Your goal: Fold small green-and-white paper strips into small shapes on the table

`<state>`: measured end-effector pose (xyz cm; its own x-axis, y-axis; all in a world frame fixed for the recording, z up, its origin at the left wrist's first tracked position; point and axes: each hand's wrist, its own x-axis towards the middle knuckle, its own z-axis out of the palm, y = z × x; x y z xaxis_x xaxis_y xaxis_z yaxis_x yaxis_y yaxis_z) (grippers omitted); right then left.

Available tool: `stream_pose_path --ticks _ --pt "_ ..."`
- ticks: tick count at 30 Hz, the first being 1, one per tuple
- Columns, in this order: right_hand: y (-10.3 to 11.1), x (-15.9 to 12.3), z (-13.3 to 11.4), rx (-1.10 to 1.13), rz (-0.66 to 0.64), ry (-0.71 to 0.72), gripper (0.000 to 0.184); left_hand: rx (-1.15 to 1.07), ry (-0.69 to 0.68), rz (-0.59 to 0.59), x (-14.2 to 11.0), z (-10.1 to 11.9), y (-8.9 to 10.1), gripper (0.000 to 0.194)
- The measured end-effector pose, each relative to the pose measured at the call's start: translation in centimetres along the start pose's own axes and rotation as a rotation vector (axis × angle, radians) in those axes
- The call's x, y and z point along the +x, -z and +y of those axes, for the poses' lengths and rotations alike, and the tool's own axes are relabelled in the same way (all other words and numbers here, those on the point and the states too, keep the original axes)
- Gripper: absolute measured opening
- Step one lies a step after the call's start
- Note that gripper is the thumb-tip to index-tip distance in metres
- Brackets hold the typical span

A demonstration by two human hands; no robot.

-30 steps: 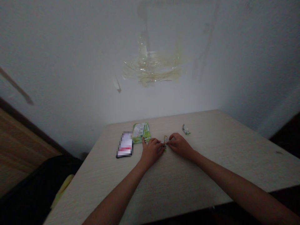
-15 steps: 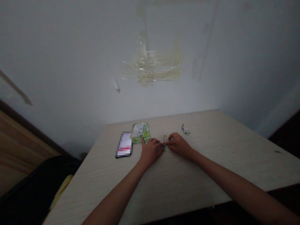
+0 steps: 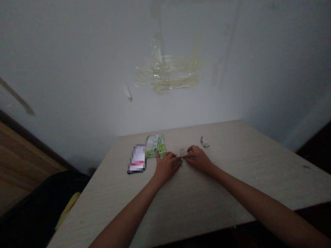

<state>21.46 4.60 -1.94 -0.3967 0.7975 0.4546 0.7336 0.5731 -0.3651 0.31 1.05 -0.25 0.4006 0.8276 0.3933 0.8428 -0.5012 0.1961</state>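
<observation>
My left hand (image 3: 166,166) and my right hand (image 3: 198,159) rest close together on a pale wooden table (image 3: 196,199). Between their fingertips they pinch a small green and white wrapped piece (image 3: 182,155) that lies on the tabletop. Both hands have their fingers curled and pressed onto it. Just behind my left hand lies a green and white packet (image 3: 155,145), flat on the table.
A dark phone-like object (image 3: 137,159) with a blurred face lies left of the packet. A small crumpled green and white wrapper (image 3: 204,141) sits behind my right hand. A white wall with old tape marks (image 3: 168,74) rises behind the table. A dark bag (image 3: 38,210) sits at lower left.
Hardly anything has moved. Both hands stay pinched on the small wrapped piece, with only slight finger shifts.
</observation>
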Motion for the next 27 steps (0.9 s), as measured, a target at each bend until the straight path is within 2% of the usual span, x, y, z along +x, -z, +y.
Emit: stream_pose_path --ticks 14,27 --pt "-0.1 0.7 0.2 -0.172 0.04 -0.062 0.019 -0.034 0.011 -0.01 0.1 -0.2 -0.2 0.025" --pt "-0.3 1.1 0.3 -0.202 0.033 -0.1 0.025 -0.033 0.019 -0.026 0.0 -0.2 -0.2 0.027"
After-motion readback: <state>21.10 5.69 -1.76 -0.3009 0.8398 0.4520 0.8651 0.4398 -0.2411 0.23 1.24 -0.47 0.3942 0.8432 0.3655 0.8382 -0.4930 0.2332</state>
